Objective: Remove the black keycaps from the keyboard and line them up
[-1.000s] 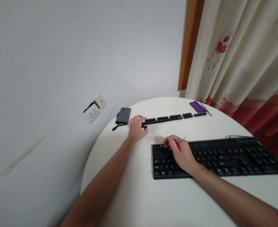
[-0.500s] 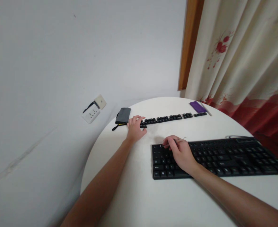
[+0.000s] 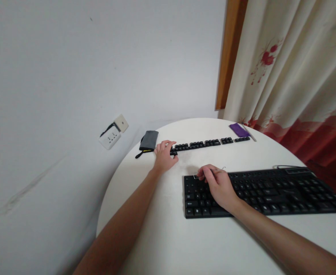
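Note:
A black keyboard (image 3: 270, 191) lies on the round white table (image 3: 170, 236). My right hand (image 3: 217, 186) rests on its upper left corner, fingers closed on a thin wire tool whose loop (image 3: 195, 176) pokes out over the keys. A row of loose black keycaps (image 3: 202, 144) lies further back on the table. My left hand (image 3: 164, 156) sits at that row's left end, with its fingers curled and pinching a single keycap (image 3: 172, 152).
A grey pouch (image 3: 148, 140) lies at the table's back left edge. A purple flat object (image 3: 238, 129) and a thin stick lie at the back right, by a flowered curtain (image 3: 293, 76). A wall socket (image 3: 110, 136) is on the white wall.
My left hand has shifted a little at the end of the keycap row, with the single keycap moving slightly left. My right hand has stayed on the keyboard.

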`<state>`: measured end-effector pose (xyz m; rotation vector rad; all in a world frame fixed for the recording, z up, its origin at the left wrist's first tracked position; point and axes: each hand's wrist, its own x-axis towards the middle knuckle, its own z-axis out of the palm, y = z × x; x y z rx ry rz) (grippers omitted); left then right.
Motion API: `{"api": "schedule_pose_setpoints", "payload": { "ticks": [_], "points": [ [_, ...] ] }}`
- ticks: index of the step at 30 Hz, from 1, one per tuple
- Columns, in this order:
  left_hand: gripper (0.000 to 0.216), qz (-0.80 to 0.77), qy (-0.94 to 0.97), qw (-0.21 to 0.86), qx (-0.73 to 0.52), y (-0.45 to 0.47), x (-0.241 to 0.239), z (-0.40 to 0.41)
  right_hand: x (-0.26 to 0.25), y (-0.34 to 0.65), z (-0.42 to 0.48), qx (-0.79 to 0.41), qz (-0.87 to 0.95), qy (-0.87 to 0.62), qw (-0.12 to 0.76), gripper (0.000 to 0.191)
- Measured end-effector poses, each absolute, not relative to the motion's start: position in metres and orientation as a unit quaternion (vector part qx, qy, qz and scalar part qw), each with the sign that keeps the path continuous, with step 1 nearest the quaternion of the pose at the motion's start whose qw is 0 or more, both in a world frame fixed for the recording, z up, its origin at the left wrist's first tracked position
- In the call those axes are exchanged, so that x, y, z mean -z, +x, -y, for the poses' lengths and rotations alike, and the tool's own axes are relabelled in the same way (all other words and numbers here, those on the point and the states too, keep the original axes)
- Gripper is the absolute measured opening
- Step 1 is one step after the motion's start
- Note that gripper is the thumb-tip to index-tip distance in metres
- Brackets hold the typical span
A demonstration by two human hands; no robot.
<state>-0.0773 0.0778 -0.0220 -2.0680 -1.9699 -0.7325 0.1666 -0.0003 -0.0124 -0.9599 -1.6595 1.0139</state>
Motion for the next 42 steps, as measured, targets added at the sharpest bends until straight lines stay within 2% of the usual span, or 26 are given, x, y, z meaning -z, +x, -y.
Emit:
{"api": "schedule_pose_setpoints", "payload": {
  "ticks": [42],
  "points": [
    [0.061,0.681,-0.682,0.085,0.252,-0.0772,0.0245,-0.0788,0.0104,0.1679,0.0011,-0.409,0.681,-0.397,0.46,0.04]
  ]
}}
